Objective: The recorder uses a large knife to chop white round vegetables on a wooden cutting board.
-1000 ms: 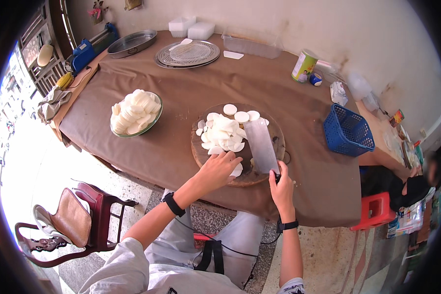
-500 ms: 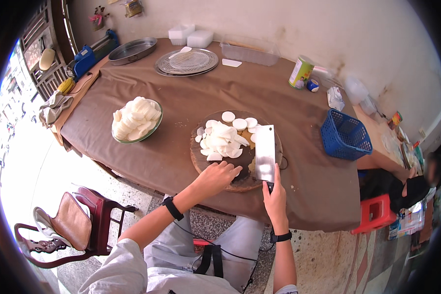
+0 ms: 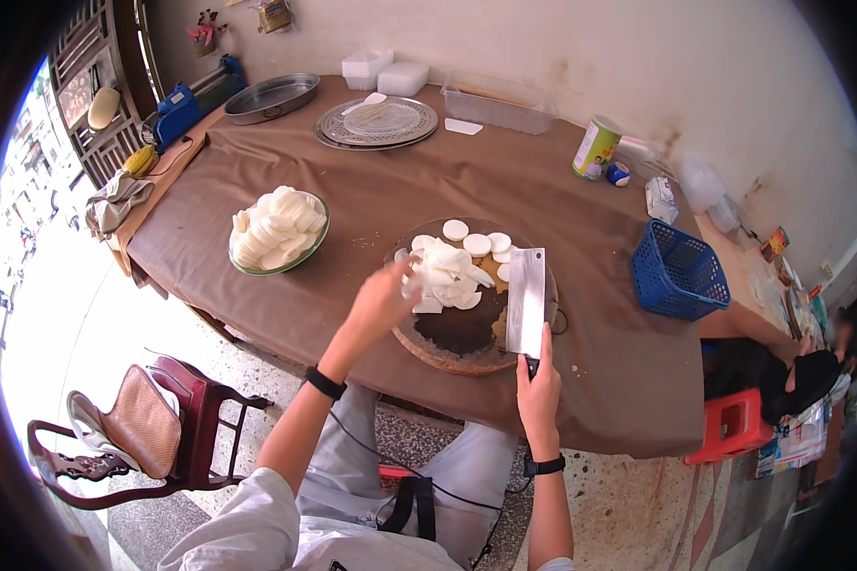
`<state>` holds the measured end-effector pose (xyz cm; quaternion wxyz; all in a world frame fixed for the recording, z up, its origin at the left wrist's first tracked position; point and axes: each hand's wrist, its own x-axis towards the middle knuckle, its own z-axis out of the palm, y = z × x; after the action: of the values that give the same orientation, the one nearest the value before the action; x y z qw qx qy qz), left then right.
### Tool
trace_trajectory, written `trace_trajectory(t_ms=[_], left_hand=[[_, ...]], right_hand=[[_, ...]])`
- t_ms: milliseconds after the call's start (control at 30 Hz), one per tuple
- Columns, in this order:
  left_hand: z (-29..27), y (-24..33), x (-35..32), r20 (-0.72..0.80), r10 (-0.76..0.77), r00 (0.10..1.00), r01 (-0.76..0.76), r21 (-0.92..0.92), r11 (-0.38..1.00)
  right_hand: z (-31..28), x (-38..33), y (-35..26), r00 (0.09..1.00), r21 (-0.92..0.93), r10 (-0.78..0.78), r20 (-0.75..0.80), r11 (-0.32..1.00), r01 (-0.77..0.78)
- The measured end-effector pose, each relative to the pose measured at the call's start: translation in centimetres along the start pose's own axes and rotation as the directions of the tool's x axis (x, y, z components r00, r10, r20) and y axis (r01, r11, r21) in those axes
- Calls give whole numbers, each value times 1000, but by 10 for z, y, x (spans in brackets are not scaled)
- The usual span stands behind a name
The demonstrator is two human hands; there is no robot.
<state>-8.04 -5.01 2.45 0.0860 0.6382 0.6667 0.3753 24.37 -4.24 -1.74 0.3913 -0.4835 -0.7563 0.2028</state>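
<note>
A round wooden chopping board point(image 3: 424, 352) lies on the table in front of me. Thin white slices point(image 3: 443, 271) are heaped on its left half; a few round white pieces point(image 3: 476, 246) lie along its far side. I cannot tell what food they are. My right hand point(image 3: 540, 385) grips the black handle of a cleaver point(image 3: 526, 305), whose broad blade points away from me over the board's right side. At the left edge of the slice heap is my left hand point(image 3: 383, 300), its fingers smeared by motion. Left of the board, a green-rimmed bowl point(image 3: 307, 255) is piled high with similar slices.
A blue plastic basket point(image 3: 676, 271) stands to the right. Farther back are a green can point(image 3: 595, 147), round metal trays point(image 3: 376, 124), a dark round pan point(image 3: 272, 98) and a clear plastic box point(image 3: 498, 105). A wooden chair point(image 3: 152, 419) is at lower left, a red stool point(image 3: 733, 426) at right.
My left hand has moved from the board's near edge up and left to the side of the heap. The right hand keeps the cleaver in about the same place. The whole view has shifted slightly.
</note>
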Motion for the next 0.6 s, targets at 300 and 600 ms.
trace_trajectory(t_ms=[300, 600], left_hand=[[9, -30, 57, -113, -108, 988, 108, -9, 994], [1, -28, 65, -92, -190, 977, 191, 9, 981]], right_hand=[[0, 0, -3, 1000, -21, -20, -5, 1000, 20], [3, -2, -4, 999, 30, 37, -12, 999, -37]])
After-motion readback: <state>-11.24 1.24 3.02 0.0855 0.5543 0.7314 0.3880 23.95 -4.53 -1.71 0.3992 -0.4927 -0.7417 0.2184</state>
